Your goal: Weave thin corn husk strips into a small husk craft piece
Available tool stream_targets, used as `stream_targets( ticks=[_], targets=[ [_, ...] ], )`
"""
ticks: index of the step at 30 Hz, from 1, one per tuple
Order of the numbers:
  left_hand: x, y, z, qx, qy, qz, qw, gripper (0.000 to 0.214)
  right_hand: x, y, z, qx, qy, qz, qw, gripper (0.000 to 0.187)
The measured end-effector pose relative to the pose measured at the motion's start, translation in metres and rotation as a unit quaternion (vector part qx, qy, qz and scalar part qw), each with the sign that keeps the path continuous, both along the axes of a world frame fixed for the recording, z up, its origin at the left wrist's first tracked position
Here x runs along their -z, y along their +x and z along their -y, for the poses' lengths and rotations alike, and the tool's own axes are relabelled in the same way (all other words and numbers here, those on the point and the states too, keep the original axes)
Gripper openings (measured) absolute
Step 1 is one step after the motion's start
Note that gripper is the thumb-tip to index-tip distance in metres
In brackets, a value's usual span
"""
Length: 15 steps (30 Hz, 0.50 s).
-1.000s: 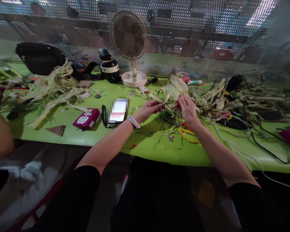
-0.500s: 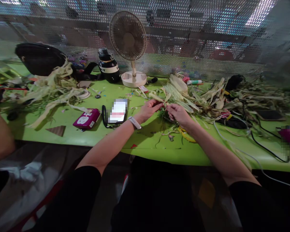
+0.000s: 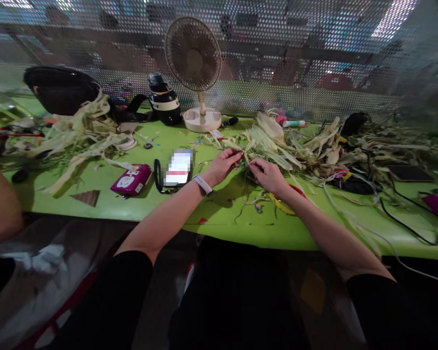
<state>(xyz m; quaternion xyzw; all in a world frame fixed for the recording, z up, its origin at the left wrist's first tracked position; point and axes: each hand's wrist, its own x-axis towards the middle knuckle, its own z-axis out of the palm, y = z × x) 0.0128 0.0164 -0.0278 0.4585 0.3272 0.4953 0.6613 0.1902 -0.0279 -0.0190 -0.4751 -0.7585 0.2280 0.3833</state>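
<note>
**A:** ok so what are the hands actually on?

**B:** Both are on the same thing. The left hand (image 3: 222, 166) has its grip pinched shut on one end of a thin husk strip (image 3: 244, 163). The right hand (image 3: 267, 175) is clenched on the other end, fingertips nearly touching the left's. The strip is tiny, so I can't make out much more than that.

**A:** and where's that on the bench?

**B:** Just above the green bench (image 3: 219, 214), right at the near edge of the big husk pile (image 3: 277, 138). The blurred-out phone (image 3: 178, 167) lies just left of the left wrist, which has a pale wristband (image 3: 203, 184), and a pink pouch (image 3: 130, 179) is further left. The desk fan (image 3: 194, 56) stands behind, by the mesh.
</note>
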Motion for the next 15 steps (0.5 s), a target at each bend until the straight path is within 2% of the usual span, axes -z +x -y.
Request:
stream_targets(
  ticks=[4,8,15],
  targets=[
    [-0.0058,-0.0004,0.0030,0.006,-0.014,0.013,1.000,0.010,0.0014,0.0002,0.0000,-0.006,0.048,0.036,0.998,0.020],
    [-0.0065,-0.0014,0.0039,0.017,0.003,0.008,1.000,0.016,0.0053,0.0001,-0.0008,-0.004,0.064,0.055,0.996,0.021],
    [-0.0029,-0.0004,0.0017,-0.046,0.017,-0.009,0.999,0.018,0.0030,-0.0012,0.0028,-0.028,0.074,0.129,0.989,0.029]
  ],
)
